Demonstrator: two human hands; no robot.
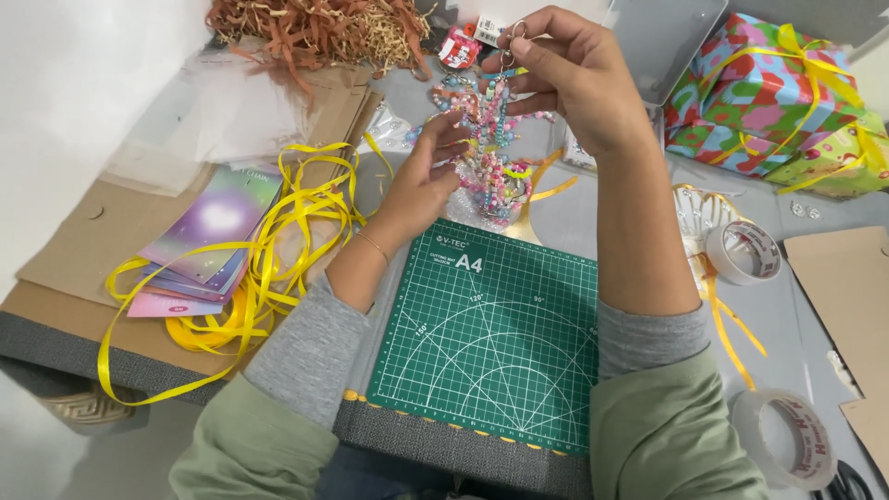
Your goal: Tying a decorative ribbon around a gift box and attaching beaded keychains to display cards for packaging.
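In the head view, note first what cannot be read: your right hand [565,79] covers the top of the bead strands [491,153], so the way they join the metal ring [515,35] is hidden, and a small red tag [458,46] just left of that hand is too small to make out. The roll of clear tape [787,440] near your right elbow is partly cut off toward the lower edge, and the dark object beside it cannot be identified. The bead strands are a dense bunch of small pastel beads in pink, blue, white and yellow, hanging from your right hand down to the table, where their lower end lies in a tangle just beyond the far edge of the green cutting mat [491,343]. Your right hand is closed in a pinch on the ring at the top of the strands, thumb and forefinger together, the other fingers curled. Your left hand [426,176] is half open, fingers extended and touching the left side of the strands at mid-height; it grips nothing firmly. Left of your left hand lie loose yellow ribbon [269,250] and a stack of pastel cards [208,241] on brown cardboard. Beyond your right hand sits a gift box [759,93] in bright patterned paper tied with yellow ribbon. A second tape roll [745,250] lies right of your right forearm.
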